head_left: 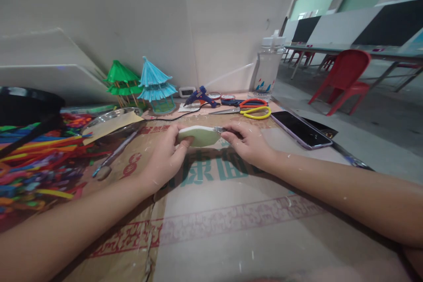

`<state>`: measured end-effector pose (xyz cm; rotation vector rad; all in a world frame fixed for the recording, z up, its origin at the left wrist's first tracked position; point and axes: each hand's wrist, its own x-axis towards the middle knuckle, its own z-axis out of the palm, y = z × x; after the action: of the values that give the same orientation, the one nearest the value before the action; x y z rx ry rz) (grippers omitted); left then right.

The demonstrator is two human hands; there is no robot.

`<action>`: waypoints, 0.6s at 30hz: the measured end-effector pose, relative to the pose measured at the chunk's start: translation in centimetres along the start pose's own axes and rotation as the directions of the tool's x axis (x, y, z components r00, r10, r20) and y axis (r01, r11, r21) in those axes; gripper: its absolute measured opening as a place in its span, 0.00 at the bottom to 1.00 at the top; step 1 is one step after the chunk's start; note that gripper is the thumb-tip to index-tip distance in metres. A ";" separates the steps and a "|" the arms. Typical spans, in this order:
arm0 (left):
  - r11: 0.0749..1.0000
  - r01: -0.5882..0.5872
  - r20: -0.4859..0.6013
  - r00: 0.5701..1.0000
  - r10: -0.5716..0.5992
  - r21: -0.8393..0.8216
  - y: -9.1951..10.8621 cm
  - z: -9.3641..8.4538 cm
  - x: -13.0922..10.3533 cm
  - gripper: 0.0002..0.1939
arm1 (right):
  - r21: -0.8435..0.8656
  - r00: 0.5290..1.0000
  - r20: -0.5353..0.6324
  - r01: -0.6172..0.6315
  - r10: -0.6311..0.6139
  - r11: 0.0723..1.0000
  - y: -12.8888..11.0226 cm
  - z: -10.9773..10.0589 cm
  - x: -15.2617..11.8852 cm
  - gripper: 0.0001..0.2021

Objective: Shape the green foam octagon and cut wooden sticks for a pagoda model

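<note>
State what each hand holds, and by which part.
The left hand grips a pale green, white-edged piece by its left end. The right hand seems to pinch a small grey item, too blurred to name, by its right end.

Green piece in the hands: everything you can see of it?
The green piece is thin and flat, pale green on the facing side, white along its upper edge; maybe foam board. Its outline looks angular. It is held tilted over the cardboard. The left hand grips its left end, thumb on the green face; the right hand is at its right end with a small metallic thing, too blurred to identify.
</note>
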<state>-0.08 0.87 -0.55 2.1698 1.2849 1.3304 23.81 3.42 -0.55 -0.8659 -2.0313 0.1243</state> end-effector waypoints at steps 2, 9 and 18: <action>1.000 -0.012 -0.001 1.000 0.012 0.005 0.1 0.0 0.0 0.03 | -0.003 1.000 -0.014 0.026 -0.026 1.000 0.1 0.0 -0.1 0.13; 0.998 -0.038 0.013 0.999 0.037 0.047 0.2 -0.2 0.0 0.03 | -0.052 0.987 -0.050 0.148 -0.151 0.988 0.2 0.0 -0.1 0.13; 0.999 -0.024 0.023 0.999 0.023 0.046 0.5 -0.3 0.0 0.02 | -0.069 0.987 -0.036 0.151 -0.154 0.986 0.0 -0.1 0.0 0.12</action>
<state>-0.06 0.51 -0.10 2.2305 1.2982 1.2936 23.87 3.37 -0.52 -0.7439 -2.0646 -0.0458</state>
